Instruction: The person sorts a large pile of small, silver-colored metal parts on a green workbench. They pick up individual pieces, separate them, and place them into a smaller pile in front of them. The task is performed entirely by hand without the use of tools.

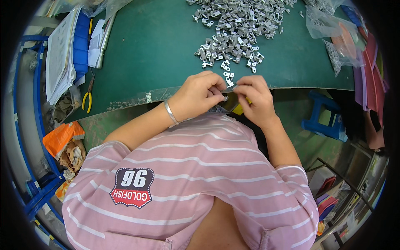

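A large heap of small silver metal brackets (237,25), each with a hole in its tab, lies on the green tabletop (154,46). Several stray brackets (228,80) trail from it toward the near edge. My left hand (200,95), a silver bangle on its wrist, is closed at that edge, with a small metal bracket (226,98) at its thumb tip, partly hidden by the fingers. Close beside it, my right hand (257,100) has its fingers curled together. Whatever its fingertips pinch is too small to make out.
Yellow-handled pliers (87,100) lie on the left, near papers (62,54) and a blue bin (81,50). Plastic bags of metal parts (333,54) stand at the right. A blue stool (324,116) is below the table, and an orange bag (62,137) is at lower left.
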Action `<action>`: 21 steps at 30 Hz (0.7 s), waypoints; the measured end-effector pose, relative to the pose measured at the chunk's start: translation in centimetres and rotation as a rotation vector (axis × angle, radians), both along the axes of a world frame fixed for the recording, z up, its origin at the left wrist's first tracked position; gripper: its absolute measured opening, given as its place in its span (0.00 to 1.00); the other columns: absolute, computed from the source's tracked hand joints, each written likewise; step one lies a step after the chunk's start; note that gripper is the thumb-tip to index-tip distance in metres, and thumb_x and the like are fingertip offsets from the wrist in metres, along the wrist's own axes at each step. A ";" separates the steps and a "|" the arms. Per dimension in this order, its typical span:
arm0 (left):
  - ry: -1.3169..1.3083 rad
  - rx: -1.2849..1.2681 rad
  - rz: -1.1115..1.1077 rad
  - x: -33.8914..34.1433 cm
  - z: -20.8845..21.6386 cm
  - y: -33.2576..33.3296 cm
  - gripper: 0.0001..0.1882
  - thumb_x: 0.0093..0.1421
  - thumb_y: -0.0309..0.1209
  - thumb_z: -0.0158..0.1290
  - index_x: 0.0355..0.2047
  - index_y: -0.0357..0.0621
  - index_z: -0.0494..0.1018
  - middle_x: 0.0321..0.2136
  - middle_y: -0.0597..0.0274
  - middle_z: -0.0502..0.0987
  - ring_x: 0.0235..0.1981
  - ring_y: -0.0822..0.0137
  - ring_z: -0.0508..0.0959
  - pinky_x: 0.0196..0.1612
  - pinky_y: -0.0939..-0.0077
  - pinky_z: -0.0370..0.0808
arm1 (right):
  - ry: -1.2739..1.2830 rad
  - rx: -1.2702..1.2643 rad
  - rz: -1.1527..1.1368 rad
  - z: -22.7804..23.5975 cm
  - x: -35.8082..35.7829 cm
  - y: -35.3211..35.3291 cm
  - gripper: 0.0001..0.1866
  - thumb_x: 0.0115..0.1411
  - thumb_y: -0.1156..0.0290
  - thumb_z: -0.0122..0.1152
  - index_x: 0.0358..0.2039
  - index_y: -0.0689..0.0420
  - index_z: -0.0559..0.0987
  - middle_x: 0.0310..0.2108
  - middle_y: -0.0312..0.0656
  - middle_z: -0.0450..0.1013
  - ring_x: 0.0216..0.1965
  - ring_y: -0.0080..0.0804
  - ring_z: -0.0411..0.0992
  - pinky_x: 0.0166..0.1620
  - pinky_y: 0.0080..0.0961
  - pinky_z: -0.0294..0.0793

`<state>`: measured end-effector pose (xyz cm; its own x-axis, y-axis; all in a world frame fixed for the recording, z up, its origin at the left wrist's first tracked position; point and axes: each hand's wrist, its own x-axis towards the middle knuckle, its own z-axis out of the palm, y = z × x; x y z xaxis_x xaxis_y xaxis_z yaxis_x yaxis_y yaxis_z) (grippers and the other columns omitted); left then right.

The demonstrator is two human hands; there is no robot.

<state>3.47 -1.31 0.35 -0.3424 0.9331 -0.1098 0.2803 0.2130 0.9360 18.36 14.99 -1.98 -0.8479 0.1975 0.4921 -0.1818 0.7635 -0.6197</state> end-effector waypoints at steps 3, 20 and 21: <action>0.321 0.114 0.052 1.1 0.4 0.9 0.13 0.53 0.21 0.62 0.38 0.38 0.73 0.36 0.60 0.73 0.32 0.65 0.79 0.34 0.74 0.78 | -0.006 -0.032 0.049 0.7 0.0 0.0 0.11 0.49 0.84 0.63 0.34 0.61 0.78 0.38 0.44 0.75 0.39 0.45 0.73 0.42 0.36 0.73; 0.737 0.179 0.253 -2.5 -0.7 0.7 0.11 0.51 0.25 0.63 0.33 0.40 0.74 0.35 0.54 0.73 0.35 0.53 0.74 0.39 0.64 0.73 | 0.001 0.165 -0.024 1.0 -4.4 -0.8 0.19 0.51 0.81 0.59 0.46 0.60 0.77 0.49 0.47 0.73 0.50 0.45 0.71 0.51 0.39 0.69; 0.788 0.188 0.236 -2.7 -1.3 1.0 0.10 0.51 0.25 0.63 0.33 0.40 0.74 0.35 0.54 0.73 0.35 0.52 0.74 0.39 0.64 0.73 | 0.006 0.195 -0.071 0.8 -4.9 -0.8 0.19 0.52 0.81 0.59 0.46 0.60 0.76 0.50 0.47 0.72 0.50 0.45 0.71 0.51 0.39 0.69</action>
<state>0.73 -0.35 -0.93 -0.4421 0.8065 0.3926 0.8339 0.2084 0.5110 13.46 14.16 -1.19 -0.8321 0.1568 0.5320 -0.1270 0.8799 -0.4579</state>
